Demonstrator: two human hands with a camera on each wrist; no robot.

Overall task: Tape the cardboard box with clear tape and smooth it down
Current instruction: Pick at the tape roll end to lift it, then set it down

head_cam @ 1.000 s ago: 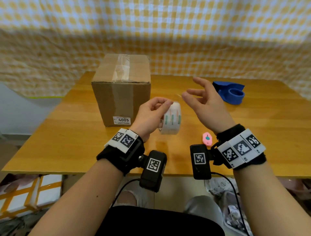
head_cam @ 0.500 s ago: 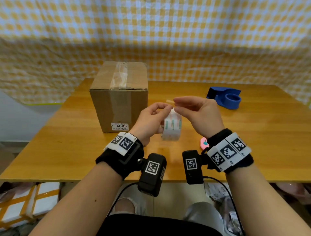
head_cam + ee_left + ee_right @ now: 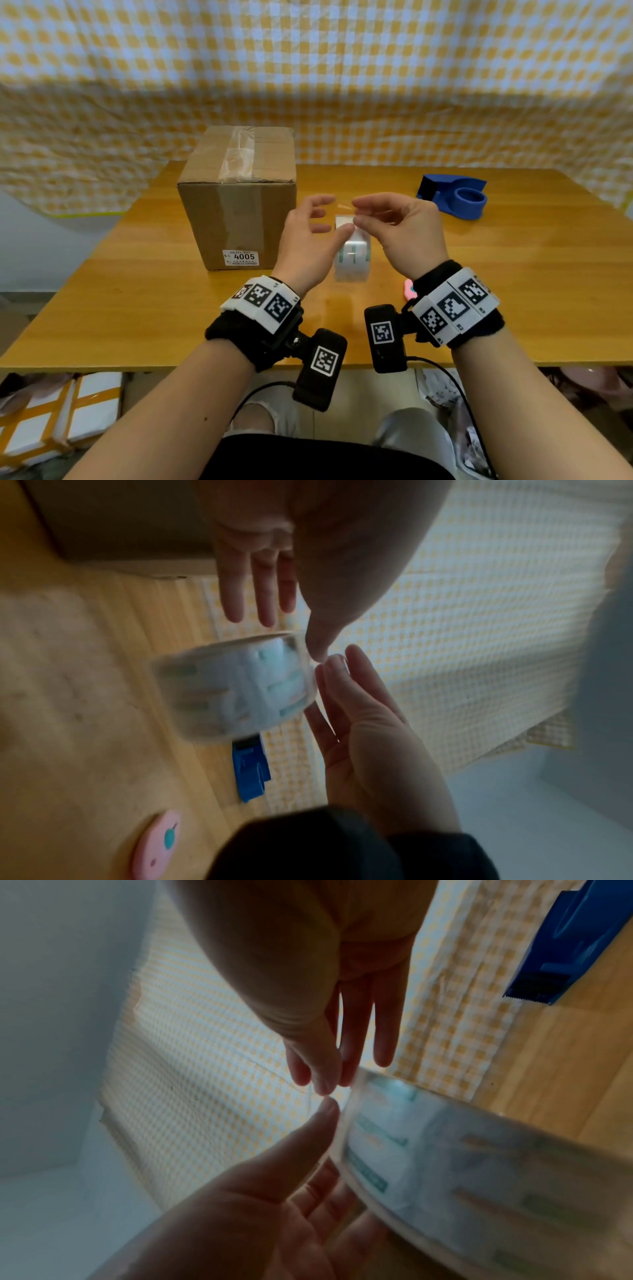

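— Where's she at?
— Finding the tape end. The roll (image 3: 352,253) hangs near the table (image 3: 513,274) edge, right of the box (image 3: 236,202). Left hand (image 3: 308,240) has fingers spread, thumb on the roll; right hand (image 3: 400,229) pinches something at the top, probably the free end.
— Is either hand gripping the roll?
— Can't tell.
— Next?
— I'd say peel a length and carry it over to the box's top seam.
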